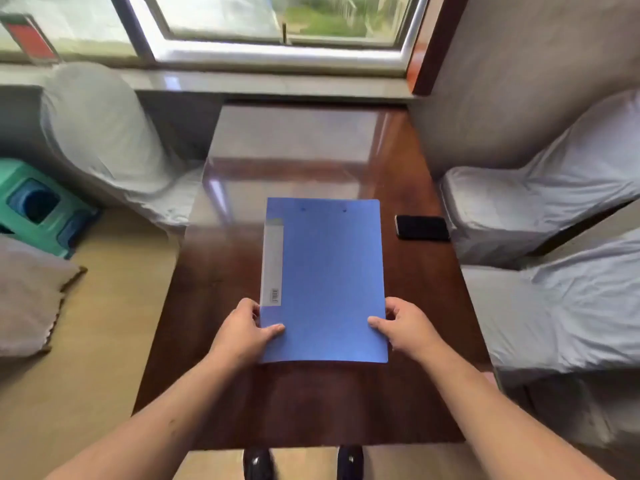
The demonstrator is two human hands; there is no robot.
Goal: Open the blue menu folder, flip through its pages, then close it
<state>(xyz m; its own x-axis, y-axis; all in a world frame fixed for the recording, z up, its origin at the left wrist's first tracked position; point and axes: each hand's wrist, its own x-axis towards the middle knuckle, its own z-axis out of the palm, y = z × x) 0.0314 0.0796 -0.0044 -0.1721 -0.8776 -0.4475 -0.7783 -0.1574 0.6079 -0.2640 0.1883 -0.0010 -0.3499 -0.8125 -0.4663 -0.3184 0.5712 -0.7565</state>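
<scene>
Left hand [244, 325] and right hand [405, 323] pinch the closed blue menu folder [325, 271] on the table [415, 393]; opening, flipping and closing appear outstanding.

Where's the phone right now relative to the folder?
In the head view the black phone lies flat on the wooden table, right of the closed blue folder near its far end, beside the covered chair.

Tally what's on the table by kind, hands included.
Blue menu folder, closed: 1
Black phone: 1
Hands gripping the folder's near corners: 2, left hand and right hand
Total: 4
</scene>
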